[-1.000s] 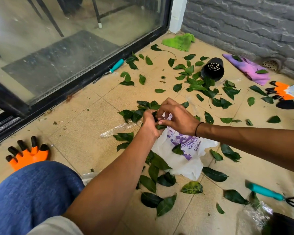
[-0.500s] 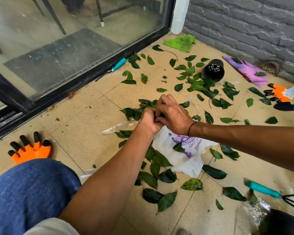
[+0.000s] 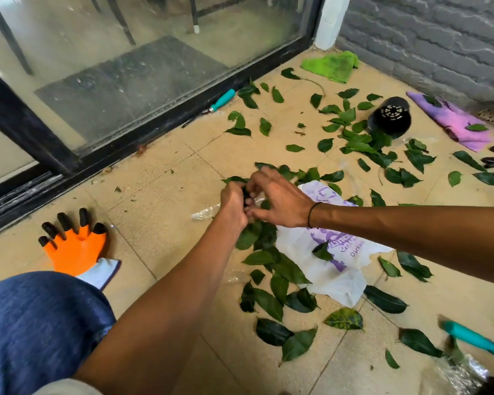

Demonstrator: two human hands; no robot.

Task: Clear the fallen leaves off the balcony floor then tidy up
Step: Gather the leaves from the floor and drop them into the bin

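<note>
Several green leaves (image 3: 271, 305) lie scattered over the beige tiled balcony floor (image 3: 166, 201). My left hand (image 3: 234, 205) is curled round a small bunch of dark leaves, which are mostly hidden in its grip. My right hand (image 3: 280, 199) meets it from the right, fingertips touching the bunch. Just below and right of both hands lies a crumpled white plastic bag (image 3: 340, 269) with purple print, flat on the floor with a leaf on it. More leaves (image 3: 357, 138) lie further back near the wall.
An orange claw glove (image 3: 74, 246) lies at left by my blue-jeaned knee (image 3: 37, 329). A black pot (image 3: 389, 116) on its side, purple cloth (image 3: 457, 124), green cloth (image 3: 331, 65) and teal-handled tools (image 3: 223, 99) (image 3: 474, 339) surround the leaves. A glass sliding door (image 3: 126, 67) runs along the left.
Both hands have stayed together over the bag's upper edge, shifting slightly left. My right fingers have spread out over the bunch in my left hand. The view has tilted slightly.
</note>
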